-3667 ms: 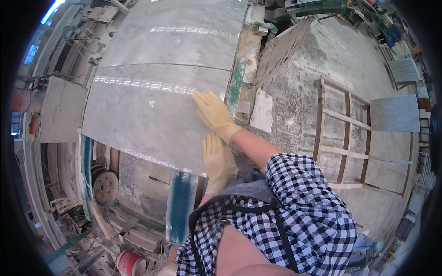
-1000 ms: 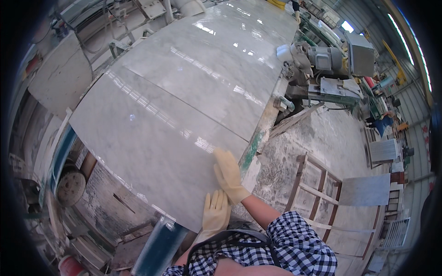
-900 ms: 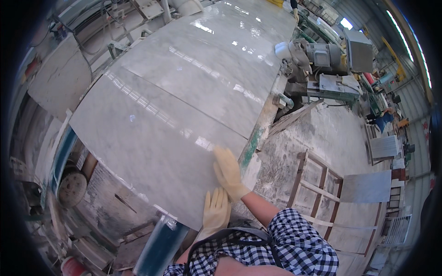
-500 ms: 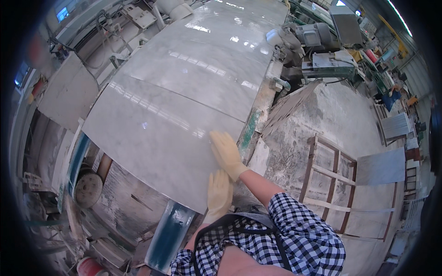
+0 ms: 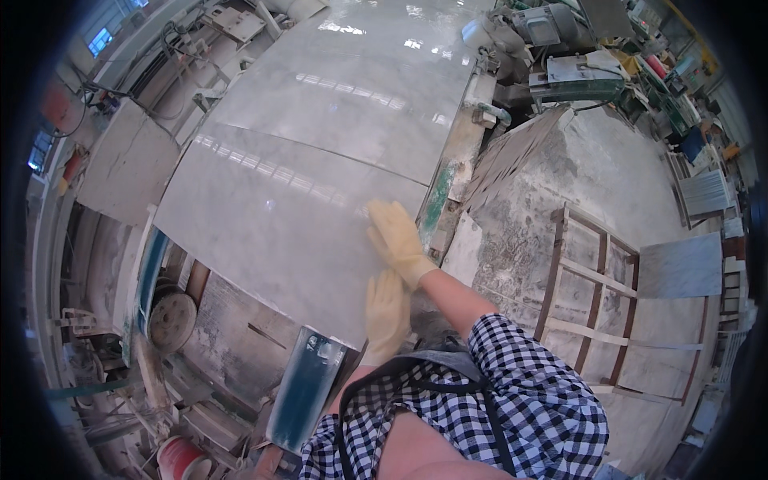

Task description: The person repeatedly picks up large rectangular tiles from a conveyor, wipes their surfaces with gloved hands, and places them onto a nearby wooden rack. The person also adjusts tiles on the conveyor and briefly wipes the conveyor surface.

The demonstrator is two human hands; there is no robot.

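Note:
A large glossy grey stone slab (image 5: 264,208) lies flat before me, its near edge close to my body. Both my hands wear pale yellow gloves and rest on the slab's near right part, fingers stretched and pointing away from me. My right hand (image 5: 396,240) lies farther forward, beside the slab's right edge. Just nearer to me, my left hand (image 5: 386,314) is flat near the slab's right near corner, its fingertips close to the right hand's heel. Neither hand holds anything. A second grey slab (image 5: 352,120) continues beyond a thin seam.
Under the near edge sits a blue steel beam (image 5: 306,392); a round wheel (image 5: 172,320) is to its left. Along the right runs a green-stained machine edge (image 5: 438,204). A motor (image 5: 540,30) stands far right. A wooden frame (image 5: 596,300) lies right; a red-and-white bucket (image 5: 182,460) sits low left.
My view has shifted a little, so the far surroundings sit higher in the picture. Both gloved hands remain spread on the slab in much the same place.

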